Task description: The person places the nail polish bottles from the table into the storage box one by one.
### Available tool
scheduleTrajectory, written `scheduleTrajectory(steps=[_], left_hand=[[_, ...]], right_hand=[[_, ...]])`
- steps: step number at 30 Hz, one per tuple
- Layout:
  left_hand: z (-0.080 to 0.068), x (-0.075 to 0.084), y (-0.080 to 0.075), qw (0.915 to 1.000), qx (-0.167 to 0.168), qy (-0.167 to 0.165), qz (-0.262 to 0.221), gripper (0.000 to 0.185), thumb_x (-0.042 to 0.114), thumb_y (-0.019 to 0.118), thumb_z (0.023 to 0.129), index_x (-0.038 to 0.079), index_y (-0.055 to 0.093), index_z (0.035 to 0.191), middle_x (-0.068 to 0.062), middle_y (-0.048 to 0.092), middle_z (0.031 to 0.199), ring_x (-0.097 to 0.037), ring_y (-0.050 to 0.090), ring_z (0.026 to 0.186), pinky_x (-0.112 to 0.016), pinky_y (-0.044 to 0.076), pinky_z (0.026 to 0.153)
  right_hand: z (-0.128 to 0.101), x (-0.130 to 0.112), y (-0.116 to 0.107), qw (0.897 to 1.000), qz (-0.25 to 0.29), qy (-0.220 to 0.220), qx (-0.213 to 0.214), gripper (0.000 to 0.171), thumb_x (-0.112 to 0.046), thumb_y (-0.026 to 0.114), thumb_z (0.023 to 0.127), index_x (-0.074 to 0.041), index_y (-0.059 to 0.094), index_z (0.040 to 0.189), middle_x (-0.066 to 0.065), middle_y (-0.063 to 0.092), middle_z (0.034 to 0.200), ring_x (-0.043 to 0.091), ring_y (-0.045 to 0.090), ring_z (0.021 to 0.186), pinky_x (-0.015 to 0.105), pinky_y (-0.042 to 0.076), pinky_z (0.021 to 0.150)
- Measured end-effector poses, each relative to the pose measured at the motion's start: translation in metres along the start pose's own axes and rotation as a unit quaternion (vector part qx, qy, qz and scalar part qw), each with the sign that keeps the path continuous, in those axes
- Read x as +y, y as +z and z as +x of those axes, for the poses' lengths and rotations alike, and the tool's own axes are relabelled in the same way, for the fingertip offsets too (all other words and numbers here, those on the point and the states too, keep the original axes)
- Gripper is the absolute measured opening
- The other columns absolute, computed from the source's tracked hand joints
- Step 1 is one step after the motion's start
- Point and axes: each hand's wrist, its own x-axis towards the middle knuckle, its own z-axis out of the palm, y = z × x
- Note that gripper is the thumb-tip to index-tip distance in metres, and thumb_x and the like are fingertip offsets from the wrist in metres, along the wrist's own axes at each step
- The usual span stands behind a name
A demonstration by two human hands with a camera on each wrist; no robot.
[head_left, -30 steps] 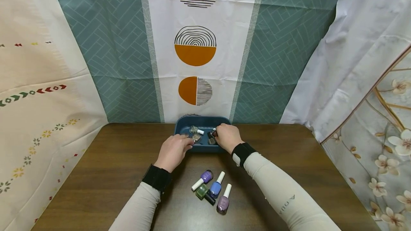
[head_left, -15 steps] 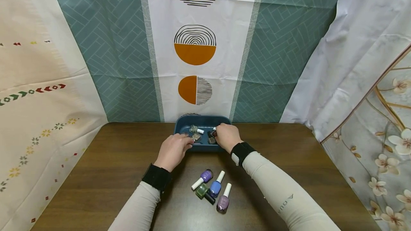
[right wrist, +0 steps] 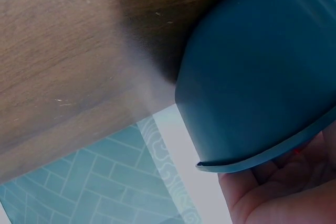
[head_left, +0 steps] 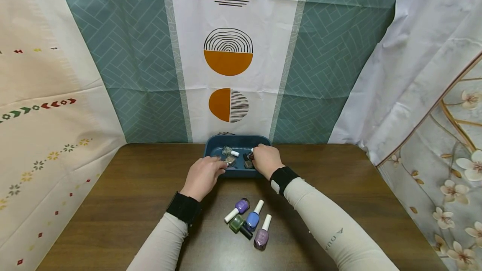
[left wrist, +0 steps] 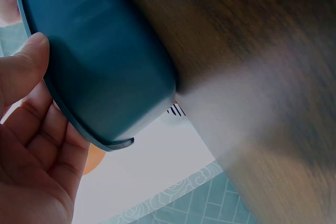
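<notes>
Left hand [head_left: 202, 177] and right hand [head_left: 267, 160] reach over a smooth, round-cornered blue tray [head_left: 241, 173] at twelve o'clock; I cannot tell what they grasp. Glossy bottles [head_left: 261, 239] lie at six; one sleeve [head_left: 327, 216] reads "AQUA".

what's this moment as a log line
tray: bottles inside; left grip: at tray's left end; right grip: at tray's right end; holds: unclear; table: four more bottles

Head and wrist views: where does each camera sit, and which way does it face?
Head: on the head, facing forward and down at the tray, table and bottles; both sleeves, left grip and right grip show.
Left wrist: on that wrist, facing the tray's left end; part of the left grip shows.
Right wrist: on that wrist, facing the tray's right end; part of the right grip shows.
Both wrist views share the tray and table.
</notes>
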Motion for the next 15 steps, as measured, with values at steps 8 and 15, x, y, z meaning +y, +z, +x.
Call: scheduleTrajectory(steps=[8,15], left_hand=[[0.0004,-0.0002,0.0006,1.0000,0.002,0.001,0.002,0.007,0.009,0.085,0.098,0.013,0.086,0.104,-0.001,0.076,0.095,-0.026,0.071,0.088,-0.045,0.058,0.080],[0.0009,-0.0003,0.0010,1.0000,0.003,0.002,0.005,0.008,0.010,0.086,0.098,0.013,0.086,0.104,-0.002,0.077,0.097,-0.026,0.072,0.089,-0.045,0.058,0.082]], right_hand=[[0.0007,0.0003,0.0000,1.000,0.001,0.000,-0.007,0.014,-0.019,0.087,0.097,-0.005,0.084,0.101,0.011,0.074,0.093,0.029,0.075,0.088,0.047,0.065,0.076],[-0.0003,0.0003,-0.0014,1.000,0.008,-0.001,-0.006,0.013,-0.017,0.087,0.097,-0.005,0.084,0.102,0.011,0.074,0.094,0.029,0.075,0.089,0.047,0.065,0.077]])
